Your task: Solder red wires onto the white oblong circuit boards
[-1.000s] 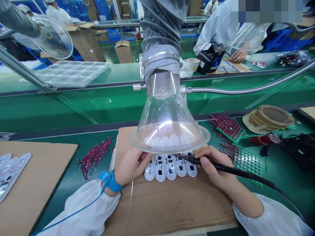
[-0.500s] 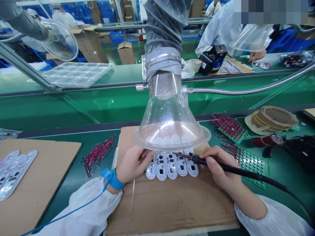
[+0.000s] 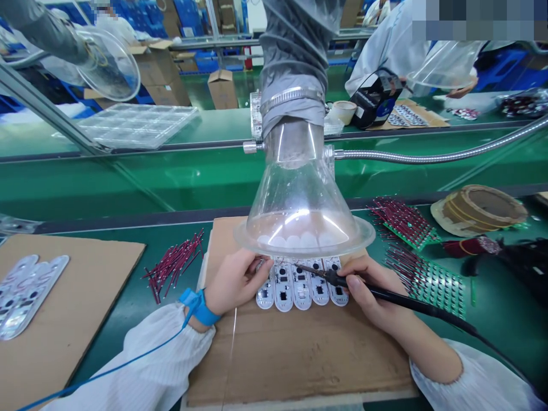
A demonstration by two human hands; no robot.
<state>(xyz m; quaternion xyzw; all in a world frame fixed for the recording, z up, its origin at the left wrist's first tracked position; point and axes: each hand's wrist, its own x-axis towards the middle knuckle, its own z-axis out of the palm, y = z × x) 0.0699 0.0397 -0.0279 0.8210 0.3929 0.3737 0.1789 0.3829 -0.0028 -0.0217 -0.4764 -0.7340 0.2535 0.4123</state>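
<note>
A row of white rounded circuit boards [image 3: 302, 288] lies on a cardboard sheet [image 3: 308, 348], its far part seen through the clear fume hood [image 3: 303, 222]. My right hand [image 3: 377, 291] grips a black-handled soldering iron [image 3: 355, 283] like a pen. The iron's thin tip points left, over the middle boards just below the hood's rim. At the row's left end, my left hand [image 3: 237, 279] is pinched closed, on what looks like a thin red wire; its fingertips are partly hidden by the rim. A blue wrist strap [image 3: 200, 308] circles my left wrist.
Loose red wires [image 3: 173, 262] lie left of the cardboard. More boards [image 3: 32, 294] rest on another sheet at far left. At right are green panels with red wires [image 3: 428, 279] and a tape roll [image 3: 479, 208]. The hood hangs low in front; a co-worker's hand [image 3: 464, 88] shows across the bench.
The soldering iron and my right hand have moved slightly left over the boards. My left hand stays beside the row. The view has shifted a little, and the co-worker's hand has lifted.
</note>
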